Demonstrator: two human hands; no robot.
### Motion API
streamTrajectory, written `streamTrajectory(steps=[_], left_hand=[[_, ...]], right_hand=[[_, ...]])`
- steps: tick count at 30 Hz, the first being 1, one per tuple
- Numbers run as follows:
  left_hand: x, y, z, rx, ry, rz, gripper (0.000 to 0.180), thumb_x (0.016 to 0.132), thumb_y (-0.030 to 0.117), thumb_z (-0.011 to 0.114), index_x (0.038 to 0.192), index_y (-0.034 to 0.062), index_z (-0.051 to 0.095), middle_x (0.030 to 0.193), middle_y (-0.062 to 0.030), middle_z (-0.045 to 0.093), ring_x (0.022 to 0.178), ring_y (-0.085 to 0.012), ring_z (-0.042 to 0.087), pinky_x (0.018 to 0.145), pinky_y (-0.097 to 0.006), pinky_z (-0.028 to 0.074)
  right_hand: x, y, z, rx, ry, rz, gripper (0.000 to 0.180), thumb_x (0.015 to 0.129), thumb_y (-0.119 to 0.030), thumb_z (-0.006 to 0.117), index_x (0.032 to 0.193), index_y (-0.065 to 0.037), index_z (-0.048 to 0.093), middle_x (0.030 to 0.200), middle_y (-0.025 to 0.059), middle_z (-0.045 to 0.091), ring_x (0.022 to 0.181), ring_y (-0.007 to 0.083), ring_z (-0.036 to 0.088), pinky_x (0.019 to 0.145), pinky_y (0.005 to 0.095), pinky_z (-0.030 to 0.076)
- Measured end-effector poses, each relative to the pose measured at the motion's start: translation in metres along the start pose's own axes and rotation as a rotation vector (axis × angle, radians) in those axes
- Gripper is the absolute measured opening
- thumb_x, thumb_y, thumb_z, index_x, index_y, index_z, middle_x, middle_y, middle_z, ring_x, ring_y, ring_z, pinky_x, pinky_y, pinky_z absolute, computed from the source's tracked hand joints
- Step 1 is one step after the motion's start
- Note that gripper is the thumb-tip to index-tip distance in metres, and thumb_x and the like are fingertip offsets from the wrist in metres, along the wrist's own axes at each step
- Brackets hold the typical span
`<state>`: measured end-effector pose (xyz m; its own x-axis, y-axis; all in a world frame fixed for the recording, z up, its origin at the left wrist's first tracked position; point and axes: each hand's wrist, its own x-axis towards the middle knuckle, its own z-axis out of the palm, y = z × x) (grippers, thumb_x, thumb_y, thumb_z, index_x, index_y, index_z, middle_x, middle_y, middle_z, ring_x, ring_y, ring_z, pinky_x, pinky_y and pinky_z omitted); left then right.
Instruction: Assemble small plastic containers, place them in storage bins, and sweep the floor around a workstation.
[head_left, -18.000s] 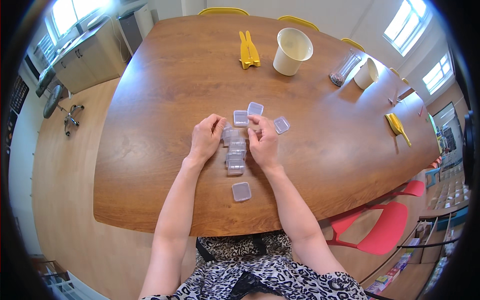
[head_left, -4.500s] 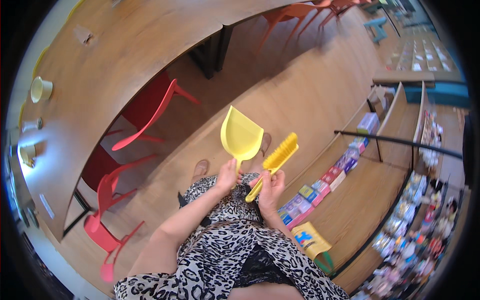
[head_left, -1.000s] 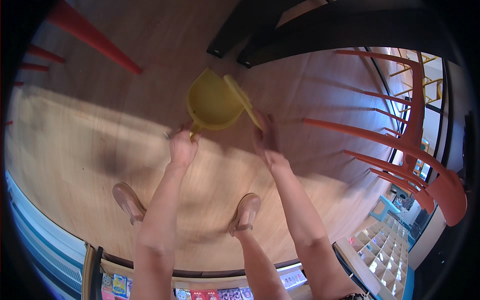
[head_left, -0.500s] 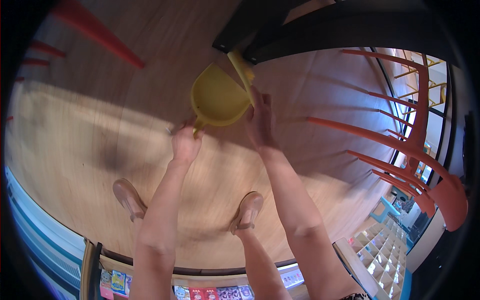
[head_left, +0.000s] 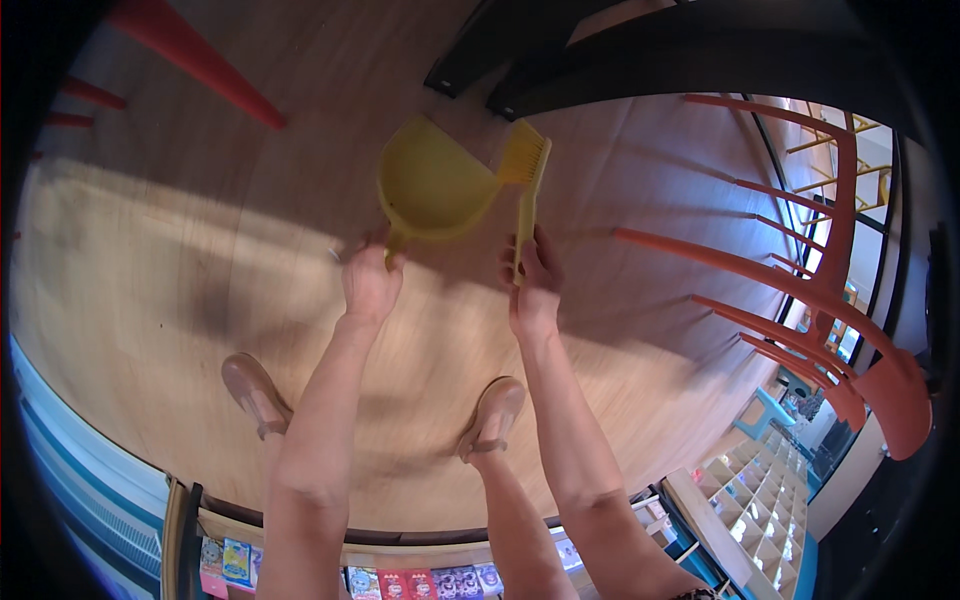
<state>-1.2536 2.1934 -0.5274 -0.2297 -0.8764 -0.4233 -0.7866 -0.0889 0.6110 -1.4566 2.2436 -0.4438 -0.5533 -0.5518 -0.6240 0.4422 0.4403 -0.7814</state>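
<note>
My left hand (head_left: 372, 283) is closed round the short handle of a yellow dustpan (head_left: 432, 185), whose straight edge points up and to the right over the wooden floor. A small dark speck shows in the pan. In my right hand (head_left: 532, 272) is a yellow hand brush (head_left: 530, 180), gripped by its handle. The brush stands nearly upright in the picture, its bristles turned left toward the right corner of the pan's edge; whether they touch it I cannot tell.
Black table legs (head_left: 470, 60) stand just beyond the pan and brush. Orange chairs (head_left: 740, 265) crowd the right side, and a red chair leg (head_left: 215, 70) reaches the floor at upper left. Behind my feet runs a shelf (head_left: 420, 538) of colourful packets; a compartmented rack (head_left: 755, 505) is at lower right.
My right hand has drawn the brush back toward me from the table legs and turned it so the bristles face left. The dustpan has shifted only slightly.
</note>
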Motion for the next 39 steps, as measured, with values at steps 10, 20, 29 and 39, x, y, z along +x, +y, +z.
streamTrajectory(steps=[10, 20, 29, 39], left_hand=[[0.026, 0.0, -0.023, 0.004, -0.044, -0.015, 0.041, 0.091, 0.022, 0.059, 0.131, 0.0159, 0.054, 0.126, -0.0154, 0.058, 0.107, -0.0388, 0.061, 0.09, -0.048, 0.051], [0.051, 0.004, -0.033, 0.116, -0.048, -0.009, 0.034, 0.095, 0.032, 0.053, 0.126, 0.0181, 0.057, 0.125, -0.0134, 0.059, 0.111, -0.0352, 0.059, 0.091, -0.046, 0.051], [0.053, -0.068, 0.001, -0.759, 0.042, -0.057, 0.035, 0.095, 0.03, 0.053, 0.128, 0.0179, 0.057, 0.126, -0.014, 0.059, 0.112, -0.0361, 0.058, 0.092, -0.045, 0.05], [0.048, 0.006, -0.018, 0.045, -0.036, 0.047, 0.043, 0.096, 0.032, 0.05, 0.136, 0.0167, 0.049, 0.133, -0.0151, 0.055, 0.119, -0.0349, 0.055, 0.097, -0.045, 0.048]], right_hand=[[0.018, 0.021, 0.066, 0.32, 0.002, 0.11, 0.032, 0.103, -0.015, 0.048, 0.132, -0.002, 0.052, 0.098, 0.0056, 0.059, 0.075, 0.0114, 0.053, 0.058, 0.024, 0.043], [0.019, 0.014, 0.077, -0.295, -0.045, -0.254, 0.04, 0.1, -0.009, 0.046, 0.14, -0.006, 0.047, 0.098, 0.0076, 0.059, 0.073, 0.0142, 0.057, 0.064, 0.028, 0.048], [0.002, 0.007, 0.109, -0.784, -0.018, -0.649, 0.047, 0.094, 0.0, 0.044, 0.141, -0.001, 0.042, 0.119, 0.0252, 0.055, 0.114, 0.0427, 0.051, 0.096, 0.0472, 0.042], [0.165, -0.038, 0.11, -0.927, -0.022, -0.821, 0.045, 0.087, 0.004, 0.048, 0.132, 0.002, 0.047, 0.117, 0.0308, 0.054, 0.105, 0.0422, 0.055, 0.088, 0.0495, 0.044]])
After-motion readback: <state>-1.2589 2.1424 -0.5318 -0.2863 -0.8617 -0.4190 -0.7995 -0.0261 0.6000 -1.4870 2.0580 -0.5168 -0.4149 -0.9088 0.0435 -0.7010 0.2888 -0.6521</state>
